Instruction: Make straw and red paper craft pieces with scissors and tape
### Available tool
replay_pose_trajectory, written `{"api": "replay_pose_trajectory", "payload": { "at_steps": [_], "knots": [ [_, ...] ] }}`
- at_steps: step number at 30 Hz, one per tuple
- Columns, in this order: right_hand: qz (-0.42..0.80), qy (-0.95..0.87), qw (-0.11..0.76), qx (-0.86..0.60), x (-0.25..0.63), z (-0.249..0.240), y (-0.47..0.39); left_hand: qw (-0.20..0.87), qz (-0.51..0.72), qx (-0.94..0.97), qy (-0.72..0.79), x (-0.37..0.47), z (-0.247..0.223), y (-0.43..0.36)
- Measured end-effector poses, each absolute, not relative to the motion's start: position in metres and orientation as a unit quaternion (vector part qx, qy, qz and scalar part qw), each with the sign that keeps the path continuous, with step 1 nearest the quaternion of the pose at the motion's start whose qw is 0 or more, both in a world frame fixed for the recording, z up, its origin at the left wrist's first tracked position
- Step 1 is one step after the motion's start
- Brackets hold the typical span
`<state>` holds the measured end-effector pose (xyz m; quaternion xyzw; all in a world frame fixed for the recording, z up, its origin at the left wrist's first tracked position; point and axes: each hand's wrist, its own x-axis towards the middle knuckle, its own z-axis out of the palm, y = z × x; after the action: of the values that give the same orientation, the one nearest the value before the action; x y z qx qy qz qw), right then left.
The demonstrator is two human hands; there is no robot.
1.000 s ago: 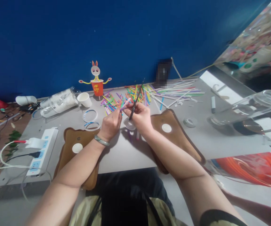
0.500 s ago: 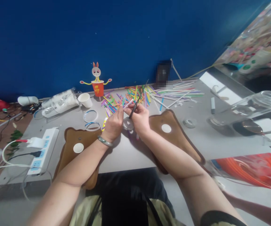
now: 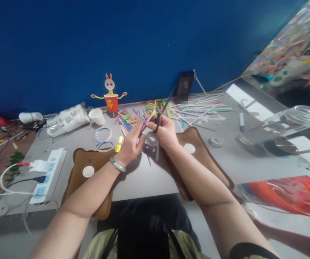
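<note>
My right hand (image 3: 166,132) is closed on a pair of dark scissors (image 3: 166,105), blades pointing up and away to the right. Its fingertips also pinch a pale pink-lilac straw (image 3: 151,116). My left hand (image 3: 131,144) has its fingers stretched and the thumb apart, fingertips against the lower end of that straw. Just beneath the hands sits a roll of clear tape (image 3: 152,139), close to my right hand. A few purple straw pieces (image 3: 148,157) lie beside it. Behind the hands spreads a heap of cut coloured straws (image 3: 133,117).
A rabbit figure in a red cup (image 3: 111,102), a white paper cup (image 3: 97,116) and bagged cups (image 3: 68,120) stand behind. Brown pads (image 3: 101,201) flank the middle. A power strip (image 3: 48,176) lies left; a glue stick (image 3: 119,144) and clear jug (image 3: 284,124) are also there.
My left fingers have straightened from a pinch, and the thumb has moved apart. My right hand has shifted slightly right and up with the scissors. More of the tape roll shows.
</note>
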<state>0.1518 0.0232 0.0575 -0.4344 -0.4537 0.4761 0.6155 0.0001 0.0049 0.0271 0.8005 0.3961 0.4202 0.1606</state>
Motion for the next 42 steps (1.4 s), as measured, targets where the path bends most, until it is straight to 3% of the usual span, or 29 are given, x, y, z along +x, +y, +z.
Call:
{"api": "replay_pose_trajectory", "payload": {
  "at_steps": [5,9,21,33,42],
  "knots": [
    [0.512,-0.486,0.581,-0.405,0.161,0.063,0.026,0.518,0.426,0.641,0.374,-0.014,0.039,0.013],
    [0.518,-0.505,0.568,-0.393,0.163,0.063,0.026,0.639,0.383,0.575,0.337,-0.017,0.040,0.014],
    [0.514,-0.535,0.560,-0.368,0.159,0.059,0.024,0.679,0.395,0.523,0.331,-0.007,0.043,0.007],
    [0.481,-0.569,0.557,-0.366,0.156,0.054,0.025,0.612,0.409,0.586,0.338,-0.008,0.045,0.007],
    [0.524,-0.560,0.535,-0.355,0.161,0.058,0.024,0.644,0.428,0.530,0.348,-0.003,0.041,0.003]
  ]
}}
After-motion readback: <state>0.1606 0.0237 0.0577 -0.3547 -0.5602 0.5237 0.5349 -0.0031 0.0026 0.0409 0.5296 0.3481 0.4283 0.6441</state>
